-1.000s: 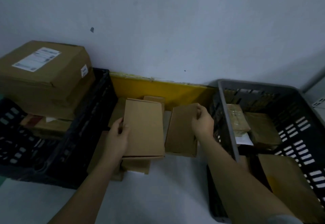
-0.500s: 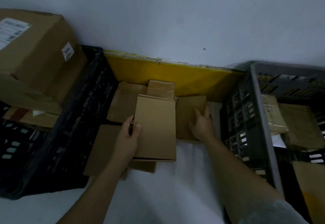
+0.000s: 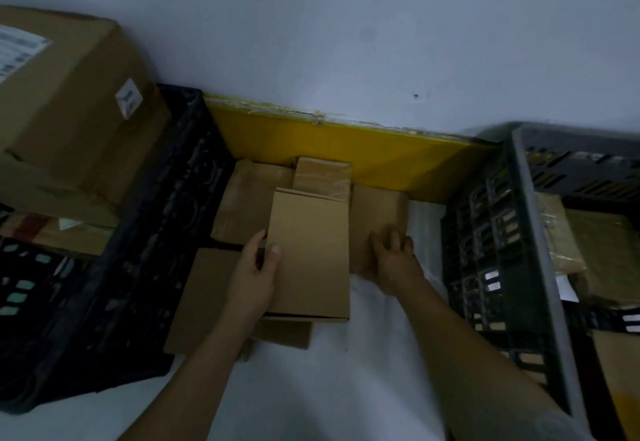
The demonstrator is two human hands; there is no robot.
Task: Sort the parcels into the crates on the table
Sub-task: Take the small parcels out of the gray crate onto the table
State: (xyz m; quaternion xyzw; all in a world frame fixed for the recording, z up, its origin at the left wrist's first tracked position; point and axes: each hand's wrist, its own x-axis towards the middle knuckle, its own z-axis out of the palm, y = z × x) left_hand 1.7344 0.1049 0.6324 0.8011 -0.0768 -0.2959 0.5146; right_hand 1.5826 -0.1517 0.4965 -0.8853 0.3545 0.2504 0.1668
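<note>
A flat brown cardboard parcel is lifted over the pile between the crates, and my left hand grips its left edge. Right of it a second flat parcel lies on the white table, with my right hand closed on its near end. More brown parcels lie beneath and behind: one at the back left, a small taped one, and a wide one at the front left. The black crate stands on the left, the grey crate on the right.
A large labelled cardboard box fills the top of the black crate. The grey crate holds wrapped brown parcels. A yellow board runs along the wall behind the pile. Bare white table lies in front.
My right hand has lowered its parcel from an upright tilt down flat onto the table and slid to its near end. My left hand keeps its parcel. The view has tipped downward.
</note>
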